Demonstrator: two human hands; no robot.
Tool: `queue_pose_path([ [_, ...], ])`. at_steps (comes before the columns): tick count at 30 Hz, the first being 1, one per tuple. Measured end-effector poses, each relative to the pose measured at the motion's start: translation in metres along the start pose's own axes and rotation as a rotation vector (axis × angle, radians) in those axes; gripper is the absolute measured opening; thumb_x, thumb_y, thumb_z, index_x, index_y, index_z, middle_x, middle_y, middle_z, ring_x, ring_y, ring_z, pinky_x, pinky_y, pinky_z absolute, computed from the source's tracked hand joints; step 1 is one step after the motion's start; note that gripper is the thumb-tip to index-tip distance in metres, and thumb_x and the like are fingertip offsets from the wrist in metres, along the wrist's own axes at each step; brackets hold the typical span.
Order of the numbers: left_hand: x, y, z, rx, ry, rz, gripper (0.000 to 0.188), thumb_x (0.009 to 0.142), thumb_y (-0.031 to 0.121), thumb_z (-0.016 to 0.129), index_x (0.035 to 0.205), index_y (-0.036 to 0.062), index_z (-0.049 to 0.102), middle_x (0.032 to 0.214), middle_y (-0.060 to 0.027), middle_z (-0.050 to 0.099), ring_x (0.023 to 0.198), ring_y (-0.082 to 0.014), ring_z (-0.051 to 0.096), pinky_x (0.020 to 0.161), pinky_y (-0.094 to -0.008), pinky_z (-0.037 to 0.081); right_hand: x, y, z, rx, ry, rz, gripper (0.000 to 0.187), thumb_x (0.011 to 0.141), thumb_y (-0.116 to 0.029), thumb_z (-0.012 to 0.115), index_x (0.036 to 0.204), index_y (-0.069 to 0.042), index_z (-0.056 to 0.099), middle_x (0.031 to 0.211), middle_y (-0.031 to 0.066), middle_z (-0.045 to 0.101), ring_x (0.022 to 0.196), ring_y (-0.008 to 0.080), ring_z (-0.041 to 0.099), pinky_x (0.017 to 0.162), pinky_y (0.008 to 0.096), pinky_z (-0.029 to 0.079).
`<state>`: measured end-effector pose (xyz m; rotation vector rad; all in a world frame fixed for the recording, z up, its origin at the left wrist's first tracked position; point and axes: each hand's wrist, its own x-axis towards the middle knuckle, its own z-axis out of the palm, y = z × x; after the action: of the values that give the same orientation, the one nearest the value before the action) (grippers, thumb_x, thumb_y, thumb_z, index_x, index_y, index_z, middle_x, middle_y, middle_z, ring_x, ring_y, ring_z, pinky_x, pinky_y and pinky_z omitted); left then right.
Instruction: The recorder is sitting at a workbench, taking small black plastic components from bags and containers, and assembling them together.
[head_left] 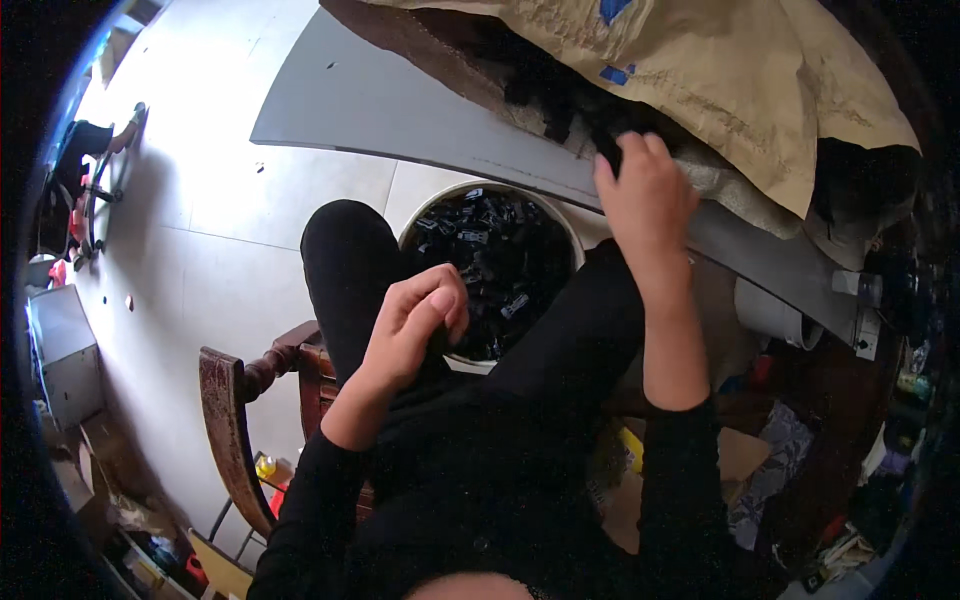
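My right hand (650, 200) is at the mouth of a brown paper sack (740, 90), its thumb and fingers closed around a small black piece (609, 152). More dark pieces lie inside the sack's opening, in shadow. Closer to my body, my left hand (425, 315) is closed with its fingers curled; whatever it holds, if anything, is hidden. Just beyond that hand, a round pale bucket (573, 235) stands between my knees, filled with many small black plastic parts (480, 240).
A grey board (370, 100) slants across under the sack. Left of me is a worn wooden chair arm (225, 400). A white box (62, 325) stands at the far left on the pale tiled floor (200, 260). A white cylinder (770, 312) sits under the board.
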<state>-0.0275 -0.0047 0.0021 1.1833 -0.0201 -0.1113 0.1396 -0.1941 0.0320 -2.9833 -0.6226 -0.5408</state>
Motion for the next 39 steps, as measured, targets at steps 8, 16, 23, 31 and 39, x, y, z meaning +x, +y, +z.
queue_pose_path([
  [8,0.034,0.004,0.034,-0.124,0.013,-0.244,0.019,0.091,0.021,0.046,0.096,0.0029,0.051,0.075,0.0011,0.046,0.055,-0.0051,0.038,0.049,-0.0177,0.031,-0.027,0.010,-0.011,1.700,-0.365,0.650,0.019,0.083,-0.014,0.058,0.099,-0.004,0.055,0.062,0.0017,0.052,0.046,0.0077,0.045,0.041,0.0187,0.033],
  [16,0.040,-0.002,0.035,-0.446,0.121,-0.093,0.020,0.083,0.009,0.059,0.100,-0.0016,0.056,0.083,-0.0014,0.054,0.054,-0.0040,0.039,0.047,-0.0169,0.031,-0.073,-0.043,-0.032,1.983,-0.457,0.393,0.041,0.083,-0.025,0.058,0.112,0.002,0.046,0.075,0.0081,0.057,0.060,0.0126,0.054,0.048,0.0206,0.041],
  [23,0.029,0.014,0.029,0.106,0.114,0.250,0.017,0.071,0.000,0.067,0.086,-0.0022,0.061,0.087,-0.0092,0.059,0.077,-0.0134,0.055,0.068,-0.0243,0.043,-0.084,-0.041,-0.034,2.261,-0.608,0.328,0.058,0.074,-0.046,0.065,0.104,-0.002,0.041,0.082,0.0080,0.055,0.065,0.0134,0.056,0.058,0.0213,0.043],
  [31,0.023,0.030,0.024,0.419,-0.015,0.363,0.019,0.066,-0.001,0.070,0.082,-0.0021,0.061,0.085,-0.0103,0.058,0.073,-0.0143,0.056,0.063,-0.0223,0.045,-0.079,-0.034,-0.049,2.122,-0.948,0.368,0.021,0.078,-0.012,0.060,0.091,-0.003,0.046,0.093,0.0107,0.056,0.068,0.0131,0.056,0.058,0.0216,0.044],
  [39,0.025,0.021,0.030,0.543,-0.004,0.484,0.020,0.064,-0.002,0.070,0.081,-0.0025,0.060,0.084,-0.0111,0.058,0.071,-0.0173,0.058,0.060,-0.0241,0.047,-0.093,-0.056,-0.043,2.172,-0.487,0.611,0.008,0.082,-0.008,0.055,0.084,-0.003,0.049,0.085,0.0065,0.055,0.069,0.0123,0.054,0.066,0.0240,0.044],
])
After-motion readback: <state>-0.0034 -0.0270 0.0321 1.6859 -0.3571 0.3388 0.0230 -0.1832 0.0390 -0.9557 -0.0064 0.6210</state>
